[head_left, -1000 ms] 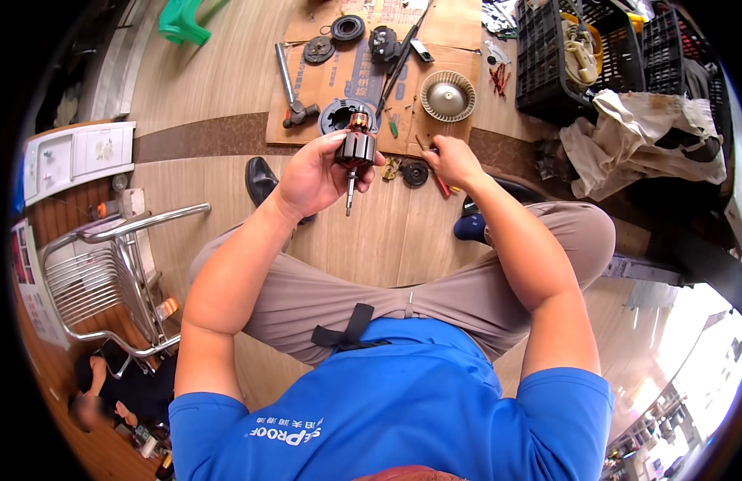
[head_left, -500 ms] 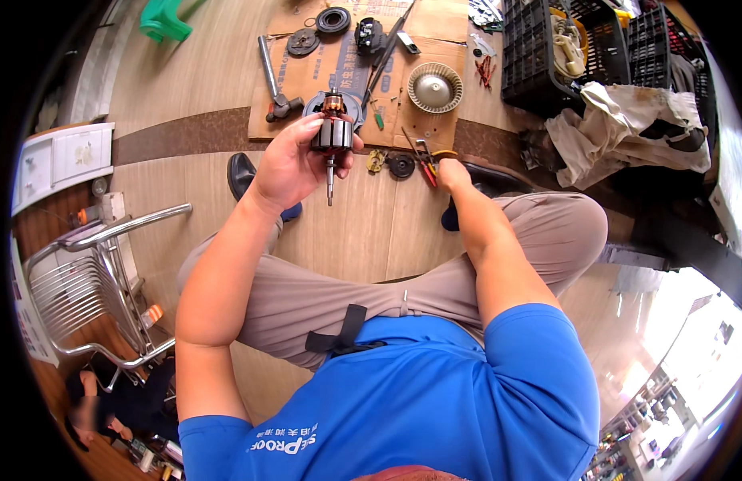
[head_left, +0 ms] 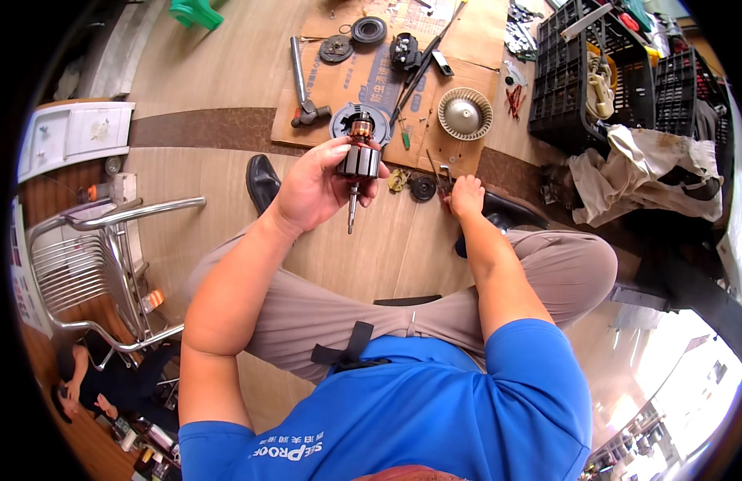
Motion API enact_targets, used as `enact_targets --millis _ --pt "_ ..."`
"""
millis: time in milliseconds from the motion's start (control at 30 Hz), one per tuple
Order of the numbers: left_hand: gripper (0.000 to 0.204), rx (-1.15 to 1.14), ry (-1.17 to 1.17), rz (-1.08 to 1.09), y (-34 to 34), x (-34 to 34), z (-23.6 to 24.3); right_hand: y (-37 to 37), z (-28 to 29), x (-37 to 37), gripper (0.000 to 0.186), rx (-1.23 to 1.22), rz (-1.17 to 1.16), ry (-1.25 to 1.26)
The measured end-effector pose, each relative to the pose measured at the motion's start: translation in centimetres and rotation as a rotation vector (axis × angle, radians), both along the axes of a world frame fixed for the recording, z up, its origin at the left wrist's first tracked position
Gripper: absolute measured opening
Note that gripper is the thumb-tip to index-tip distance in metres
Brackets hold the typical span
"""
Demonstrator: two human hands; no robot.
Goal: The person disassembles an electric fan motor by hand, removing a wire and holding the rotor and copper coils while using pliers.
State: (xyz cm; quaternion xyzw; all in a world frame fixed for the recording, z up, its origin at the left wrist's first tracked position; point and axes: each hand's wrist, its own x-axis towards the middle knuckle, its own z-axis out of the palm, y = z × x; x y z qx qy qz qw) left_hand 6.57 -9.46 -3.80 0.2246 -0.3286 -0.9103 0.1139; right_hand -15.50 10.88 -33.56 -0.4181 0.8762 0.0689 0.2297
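My left hand (head_left: 323, 186) grips a motor armature (head_left: 357, 160), its copper commutator up and its thin steel shaft pointing down toward me. Just behind the armature, a round grey motor housing (head_left: 339, 128) lies on the cardboard and is partly covered. My right hand (head_left: 467, 196) reaches down to the floor by the cardboard's near edge, fingers curled over a small group of hand tools (head_left: 436, 166). Their handles are mostly hidden under it. Left of these tools are a black round part (head_left: 422, 188) and a small brass-coloured part (head_left: 397, 179).
The cardboard sheet (head_left: 475, 80) carries a hammer (head_left: 303, 88), a white fan wheel (head_left: 465, 114), a black ring (head_left: 368, 30), a dark disc (head_left: 336, 49) and a green-handled screwdriver (head_left: 405, 138). Black crates (head_left: 559, 112) and a pale cloth (head_left: 619, 180) sit at the right. A metal chair (head_left: 74, 276) stands left.
My right hand has shifted slightly left, now covering the red and yellow tool handles that showed before. The armature stays in my left hand. The whole view has shifted a little.
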Motion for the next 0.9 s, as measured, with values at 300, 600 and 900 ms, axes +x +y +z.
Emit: enact_targets --millis 300,600,900 --pt "0.041 -0.049 0.001 -0.009 -0.1 -0.3 0.3 1.0 -0.7 -0.8 0.045 0.025 0.106 -0.063" --pt "0.038 -0.083 -0.062 0.010 -0.2 -0.2 0.2 1.7 -1.4 -1.4 0.040 0.038 0.234 -0.041" --pt "0.040 -0.120 0.014 0.003 -0.2 -1.9 1.3 -6.2 9.2 -3.0 0.028 -0.675 -0.374 -0.760"
